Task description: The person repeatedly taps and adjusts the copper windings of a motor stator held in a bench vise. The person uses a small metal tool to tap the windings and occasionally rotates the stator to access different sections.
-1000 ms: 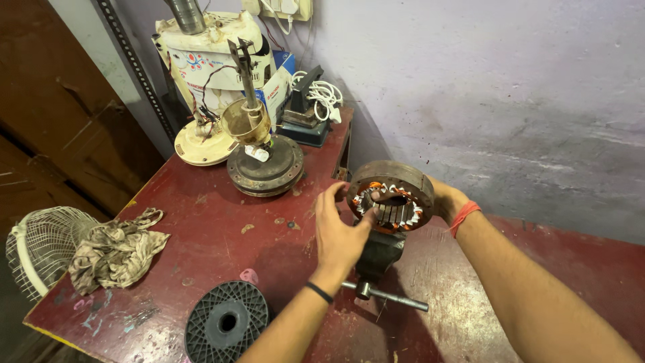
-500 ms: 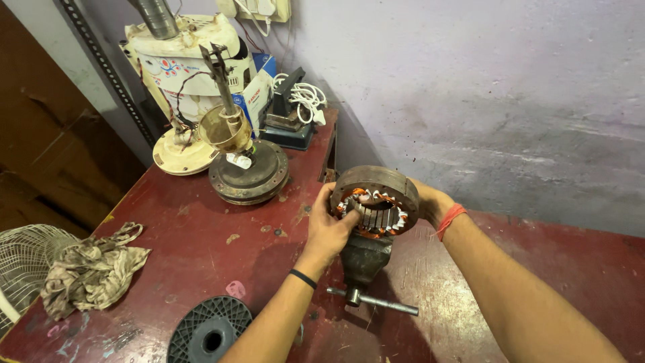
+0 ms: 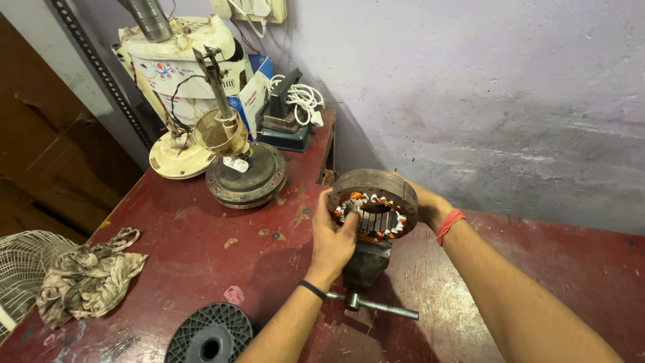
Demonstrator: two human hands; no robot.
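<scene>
The round motor stator (image 3: pixel 373 203), a rusty brown steel ring with copper windings and pale insulation showing in its slots, sits above the small bench vise (image 3: pixel 366 263) near the middle of the red workbench (image 3: pixel 222 249), tilted so its open face looks toward the camera. It looks heavy and stiff, a solid laminated core, but the windings inside look delicate and easy to nick, so the safest hold is the bare outer rim, not the copper. The left hand (image 3: pixel 332 240) is curled on the near left edge, thumb and fingertips pressing at the rim and winding face. The right hand (image 3: pixel 424 202) wraps the far right side of the ring, mostly hidden behind it, so how tightly its fingers close cannot be told. The vise's handle bar (image 3: pixel 379 306) sticks out to the near right. Near left lies a black plastic spool (image 3: pixel 209 336); farther left, a crumpled rag (image 3: pixel 87 279) and a wire fan guard (image 3: pixel 23 265). Far left stand a ceiling-fan motor (image 3: pixel 243 176) and an old cream appliance (image 3: pixel 185 67).
</scene>
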